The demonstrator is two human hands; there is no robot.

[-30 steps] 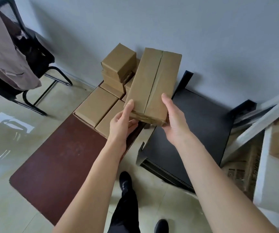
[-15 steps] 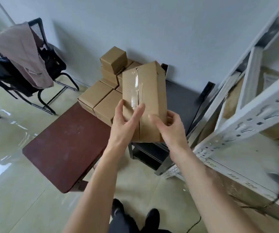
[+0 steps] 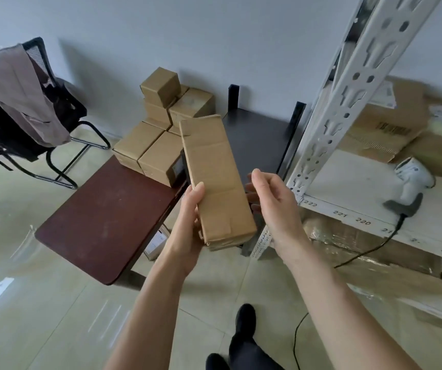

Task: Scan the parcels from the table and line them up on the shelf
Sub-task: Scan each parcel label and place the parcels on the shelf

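Observation:
A long brown cardboard parcel [image 3: 214, 177] hangs in front of me, its far end tilted away. My left hand [image 3: 188, 225] grips its near end from the left, thumb on the top face. My right hand [image 3: 273, 206] is just right of the parcel with relaxed fingers; I cannot tell whether they touch its side. Several more brown parcels [image 3: 156, 153] are stacked at the far end of the dark red table [image 3: 102, 217]. The white metal shelf [image 3: 353, 188] stands to the right, with a white handheld scanner [image 3: 412, 182] lying on its board.
A black side table [image 3: 257, 140] sits between the red table and the shelf. Flattened cardboard [image 3: 390, 129] lies at the back of the shelf board and under it. A black chair [image 3: 28, 124] draped with a garment stands at left. The scanner cable [image 3: 361, 255] trails to the floor.
The view has swung right, bringing the shelf and scanner closer. The parcel has turned over to a plain face. My right hand has come off its near end and now sits beside it.

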